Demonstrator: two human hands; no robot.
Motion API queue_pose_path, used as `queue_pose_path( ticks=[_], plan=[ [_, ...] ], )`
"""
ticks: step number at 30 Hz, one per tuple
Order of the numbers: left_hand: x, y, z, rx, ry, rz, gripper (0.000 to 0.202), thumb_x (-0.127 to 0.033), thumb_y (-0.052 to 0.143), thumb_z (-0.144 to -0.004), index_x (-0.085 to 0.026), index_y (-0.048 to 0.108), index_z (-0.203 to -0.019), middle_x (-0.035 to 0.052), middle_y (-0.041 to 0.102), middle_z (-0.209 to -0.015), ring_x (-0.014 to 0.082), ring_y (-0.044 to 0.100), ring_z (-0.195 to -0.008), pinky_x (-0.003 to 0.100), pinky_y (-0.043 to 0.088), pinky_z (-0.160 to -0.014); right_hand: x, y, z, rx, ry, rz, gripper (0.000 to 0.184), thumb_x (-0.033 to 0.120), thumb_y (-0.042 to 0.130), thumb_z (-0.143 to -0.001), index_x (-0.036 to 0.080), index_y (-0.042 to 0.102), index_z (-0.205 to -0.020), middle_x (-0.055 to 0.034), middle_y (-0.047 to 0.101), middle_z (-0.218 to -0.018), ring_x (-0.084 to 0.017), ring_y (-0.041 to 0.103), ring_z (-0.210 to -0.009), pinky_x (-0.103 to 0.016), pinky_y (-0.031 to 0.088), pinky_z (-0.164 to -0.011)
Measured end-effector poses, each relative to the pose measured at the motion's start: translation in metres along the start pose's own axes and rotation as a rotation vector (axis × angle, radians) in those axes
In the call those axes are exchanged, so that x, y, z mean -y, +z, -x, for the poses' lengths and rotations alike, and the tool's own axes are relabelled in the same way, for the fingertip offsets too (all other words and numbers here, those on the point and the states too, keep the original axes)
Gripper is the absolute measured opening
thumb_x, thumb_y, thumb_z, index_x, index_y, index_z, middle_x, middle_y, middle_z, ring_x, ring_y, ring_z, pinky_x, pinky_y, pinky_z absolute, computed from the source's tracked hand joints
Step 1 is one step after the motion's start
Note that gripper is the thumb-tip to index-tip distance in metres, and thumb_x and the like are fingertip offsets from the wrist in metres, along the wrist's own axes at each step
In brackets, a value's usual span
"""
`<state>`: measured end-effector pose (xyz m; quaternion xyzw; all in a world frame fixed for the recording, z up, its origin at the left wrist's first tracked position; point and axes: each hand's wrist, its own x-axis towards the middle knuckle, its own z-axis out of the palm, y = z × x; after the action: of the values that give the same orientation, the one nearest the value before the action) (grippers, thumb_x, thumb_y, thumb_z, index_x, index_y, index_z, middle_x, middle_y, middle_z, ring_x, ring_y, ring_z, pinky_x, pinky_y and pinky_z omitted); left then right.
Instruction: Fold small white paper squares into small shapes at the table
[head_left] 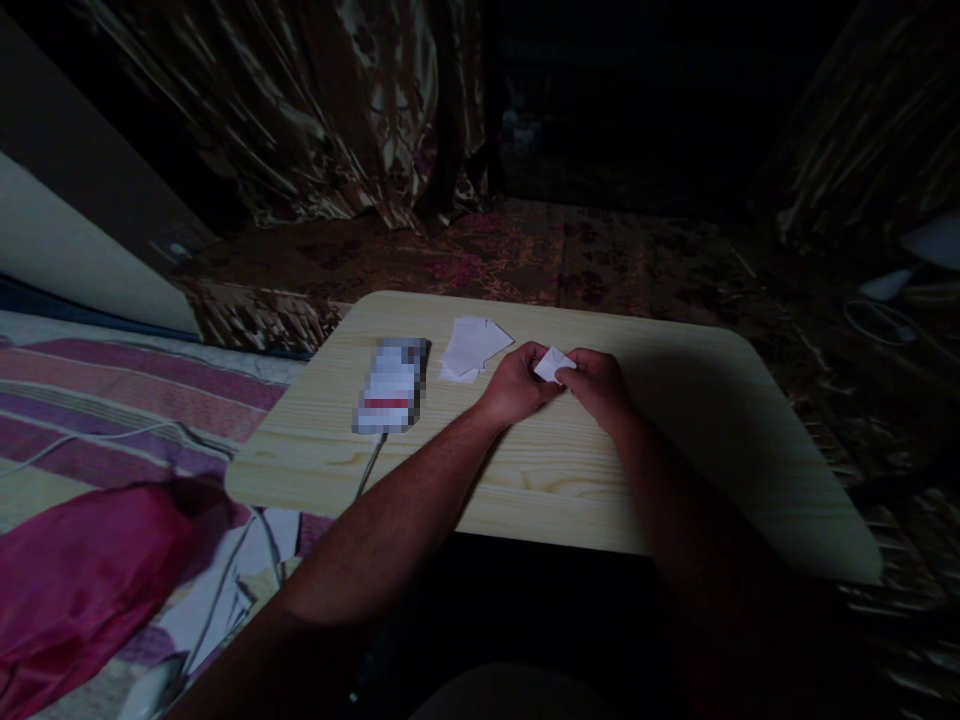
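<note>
Between my two hands is a small folded piece of white paper (553, 364), diamond-shaped with crease lines meeting near its middle. My left hand (519, 384) grips it from the left, fingers curled behind. From the right, my right hand (598, 382) pinches its lower right edge, thumb on top. Both hands are just above or resting on the wooden table (555, 480); I cannot tell which. Just left of them lies a loose pile of white paper sheets (471, 346), with overlapping, uneven edges.
A phone (391, 385) with a blurred-out screen lies at the table's left, a white cable (367, 465) running from its lower end. Beside the table is a bed with a striped cover (135, 400) and a pink cloth bag (90, 570). A patterned curtain (360, 110) hangs behind.
</note>
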<state>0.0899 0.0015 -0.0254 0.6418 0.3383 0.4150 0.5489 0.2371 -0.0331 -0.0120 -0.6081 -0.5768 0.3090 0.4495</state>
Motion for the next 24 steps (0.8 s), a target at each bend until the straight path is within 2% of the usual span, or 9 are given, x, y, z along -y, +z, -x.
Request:
queue_pose_path(
  ticks=[7, 13, 24],
  plan=[
    [0.0007, 0.0005, -0.0003, -0.001, -0.009, 0.047, 0.038, -0.016, 0.076, -0.057, -0.015, 0.055, -0.088, -0.0012, 0.062, -0.079, 0.0103, 0.054, -0.066, 0.022, 0.041, -0.061, 0.0027, -0.0011, 0.001, 0.012, 0.009, -0.002, 0.015, 0.027, 0.058, -0.065, 0.015, 0.065, -0.072, 0.005, 0.047, -0.051, -0.01, 0.039, -0.049, -0.024, 0.027, -0.046],
    [0.0002, 0.0012, 0.0003, 0.002, 0.013, 0.014, 0.039, -0.018, 0.076, -0.057, -0.016, 0.055, -0.089, -0.0012, 0.062, -0.079, 0.0102, 0.053, -0.066, 0.022, 0.04, -0.061, 0.0008, 0.0004, 0.0007, -0.026, -0.044, -0.023, 0.011, 0.025, 0.058, -0.064, 0.015, 0.061, -0.065, 0.0048, 0.047, -0.053, -0.009, 0.039, -0.051, -0.023, 0.026, -0.046],
    [-0.0001, 0.0011, 0.0001, -0.034, 0.031, -0.022, 0.035, -0.02, 0.075, -0.059, -0.015, 0.056, -0.088, -0.0013, 0.061, -0.078, 0.0101, 0.053, -0.065, 0.022, 0.04, -0.06, 0.0009, 0.001, -0.0008, -0.026, -0.012, -0.04, 0.014, 0.028, 0.06, -0.064, 0.016, 0.063, -0.07, 0.0043, 0.05, -0.055, -0.01, 0.041, -0.051, -0.024, 0.028, -0.047]
  ],
)
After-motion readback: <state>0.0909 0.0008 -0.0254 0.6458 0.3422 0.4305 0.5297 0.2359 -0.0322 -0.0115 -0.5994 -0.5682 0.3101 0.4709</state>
